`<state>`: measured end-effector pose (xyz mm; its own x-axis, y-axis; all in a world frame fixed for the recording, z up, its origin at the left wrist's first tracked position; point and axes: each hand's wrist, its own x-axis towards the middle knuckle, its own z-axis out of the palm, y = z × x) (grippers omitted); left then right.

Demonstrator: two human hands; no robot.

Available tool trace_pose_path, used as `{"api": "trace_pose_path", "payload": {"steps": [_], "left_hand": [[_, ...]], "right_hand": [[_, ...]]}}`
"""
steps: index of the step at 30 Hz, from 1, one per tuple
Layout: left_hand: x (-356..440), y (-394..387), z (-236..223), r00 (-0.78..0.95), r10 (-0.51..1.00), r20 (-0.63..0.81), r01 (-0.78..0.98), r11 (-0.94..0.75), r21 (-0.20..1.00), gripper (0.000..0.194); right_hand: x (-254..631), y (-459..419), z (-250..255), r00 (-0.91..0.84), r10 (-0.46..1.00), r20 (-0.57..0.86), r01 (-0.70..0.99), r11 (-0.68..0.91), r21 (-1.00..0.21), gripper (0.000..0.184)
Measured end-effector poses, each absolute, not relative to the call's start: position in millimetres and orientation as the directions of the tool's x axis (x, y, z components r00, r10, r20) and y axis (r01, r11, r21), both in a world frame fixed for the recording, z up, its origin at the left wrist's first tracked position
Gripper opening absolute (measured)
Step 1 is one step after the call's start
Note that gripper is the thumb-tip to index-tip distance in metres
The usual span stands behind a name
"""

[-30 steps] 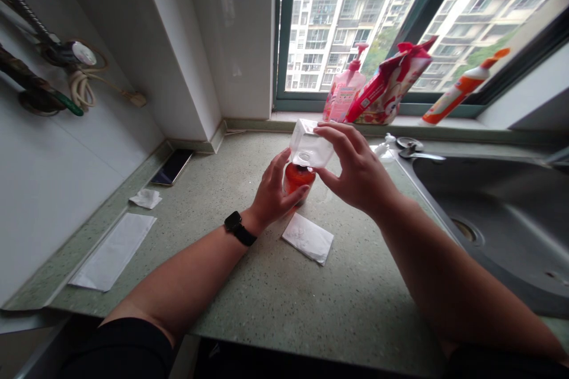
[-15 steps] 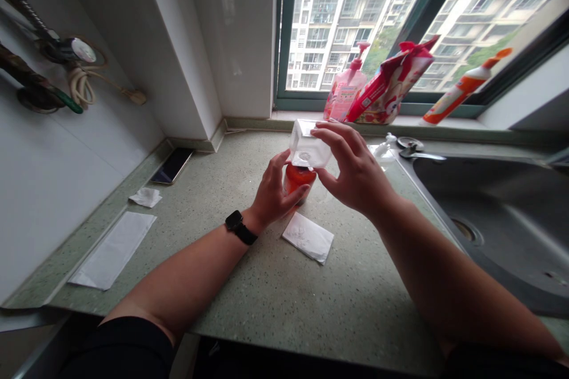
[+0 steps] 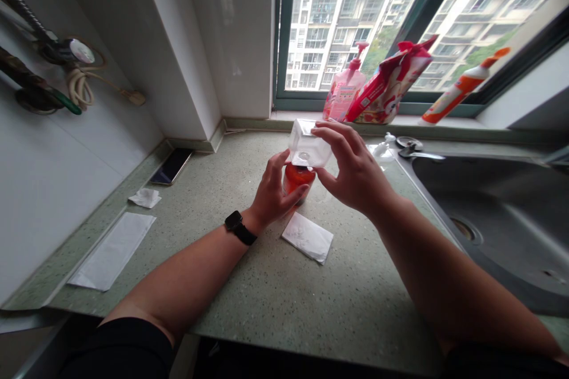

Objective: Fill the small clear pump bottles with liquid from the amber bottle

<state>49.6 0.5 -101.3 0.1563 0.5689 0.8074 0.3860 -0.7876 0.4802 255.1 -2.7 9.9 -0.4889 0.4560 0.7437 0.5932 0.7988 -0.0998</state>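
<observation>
My left hand [image 3: 272, 194], with a black watch on its wrist, is wrapped round a small orange-red container [image 3: 297, 178] that stands on the green speckled counter [image 3: 267, 284]. My right hand [image 3: 353, 170] pinches a clear square plastic bottle [image 3: 307, 145], holding it upside down with its mouth right over the orange-red container's top. A folded white paper [image 3: 307, 237] lies on the counter just in front of both hands.
A steel sink [image 3: 498, 219] takes up the right side. On the window sill stand a pink pump bottle [image 3: 344, 90], a red refill pouch [image 3: 391, 86] and an orange bottle [image 3: 460, 90]. A phone [image 3: 172, 166], a crumpled tissue [image 3: 144, 197] and a long white paper [image 3: 113, 250] lie at the left.
The clear bottle and my right hand have shifted very slightly up and left; otherwise both hands stay as they were.
</observation>
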Motion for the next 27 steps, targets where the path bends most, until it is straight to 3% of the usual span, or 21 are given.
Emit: {"api": "trace_pose_path", "payload": {"steps": [17,27], "left_hand": [[48.2,-0.7,-101.0,0.184,0.642,0.744,0.374,-0.746,0.551,0.090],[50.5,-0.5,-99.8,0.143,0.592,0.793,0.358,-0.778,0.517,0.084]], "right_hand": [[263.2,10.7,-0.2,-0.426,0.503,0.752,0.615,0.770,-0.167,0.078],[255.6,-1.7,9.3,-0.477,0.454,0.753,0.600,0.794,-0.099,0.075]]}}
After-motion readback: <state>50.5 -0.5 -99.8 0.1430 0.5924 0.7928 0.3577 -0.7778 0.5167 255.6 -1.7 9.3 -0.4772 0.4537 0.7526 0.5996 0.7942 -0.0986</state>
